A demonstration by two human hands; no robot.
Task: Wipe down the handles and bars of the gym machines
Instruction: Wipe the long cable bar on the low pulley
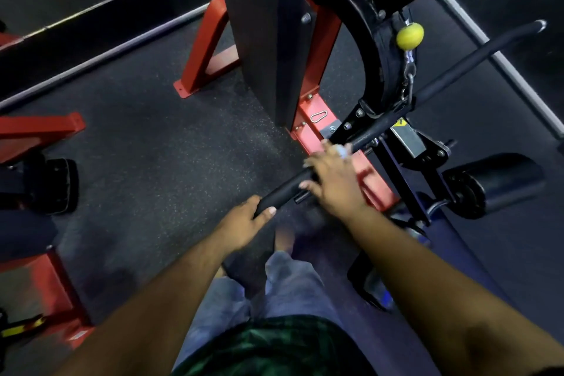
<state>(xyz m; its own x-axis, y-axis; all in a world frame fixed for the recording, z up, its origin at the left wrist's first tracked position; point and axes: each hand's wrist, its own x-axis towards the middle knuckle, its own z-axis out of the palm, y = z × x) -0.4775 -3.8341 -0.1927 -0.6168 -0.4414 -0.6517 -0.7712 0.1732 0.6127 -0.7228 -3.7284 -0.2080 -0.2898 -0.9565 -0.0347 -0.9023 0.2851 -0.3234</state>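
The long black lat-pulldown bar with a rubber-sleeved end (305,175) hangs from a metal chain and clip (407,82) below a yellow ball stopper (410,36), running from near the person's knees up and away to its bent far end. The left hand (244,224) forms the steadying grip, fingers and thumb wrapped round the rubber sleeve at the near tip. Just beyond that grip, the right hand (331,178) lies over the bar with its fingers curled round a small pale wad, probably a wipe or cloth (343,150), pressed to the shaft; blur makes the cloth hard to read, and how tightly the fingers close on it cannot be told with certainty. I judge the bar stiff and fairly heavy, yet free to swing and twist on its chain, so it wants holding at the sleeve, where the rubber gives friction, while the bare shaft farther from the grip is likely slicker. The cloth should be soft and light. Beyond the right hand stand the red steel machine frame (323,49) and a black padded roller (500,185), over the dark speckled rubber floor (158,143). No container shows anywhere: no bucket, bottle or bin.
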